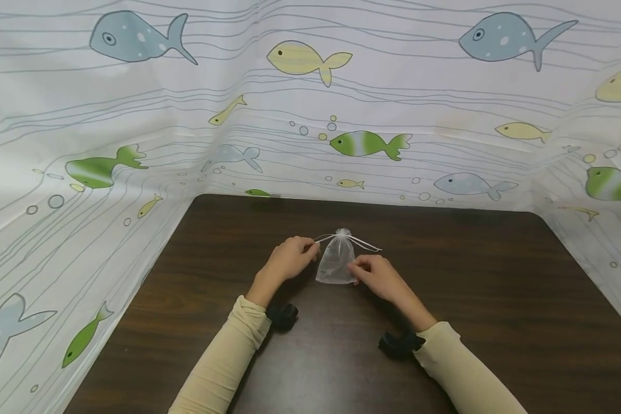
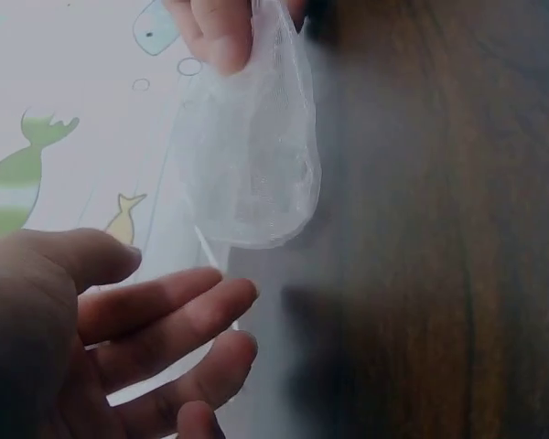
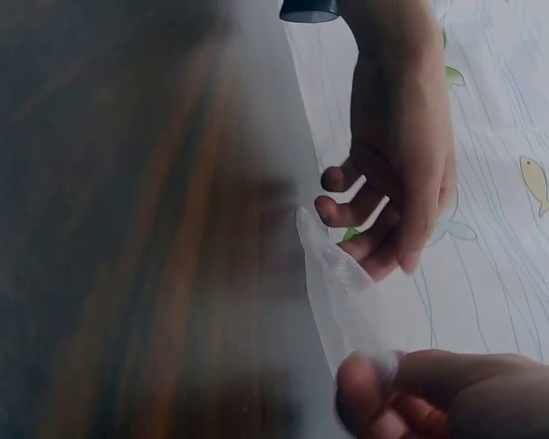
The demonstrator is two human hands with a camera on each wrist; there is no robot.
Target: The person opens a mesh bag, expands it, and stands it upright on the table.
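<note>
A sheer white drawstring pouch (image 1: 333,261), gathered at its neck, is between both hands in the head view. White cords spread from the neck to either side. My right hand (image 1: 378,275) pinches the pouch's lower right edge between thumb and fingers, and the right wrist view shows this grip on the thin mesh (image 3: 328,293). On the other side, my left hand (image 1: 290,257) has its fingertips close to the left cord. In the left wrist view its thumb and fingers are apart and loosely bent, with the cord passing behind the fingers and nothing held.
The dark wood-grain table (image 1: 300,356) lies under both arms. A white sheet (image 1: 419,103) printed with fish rises behind the table and along its sides. Black bands with small cameras (image 1: 283,318) sit on both wrists.
</note>
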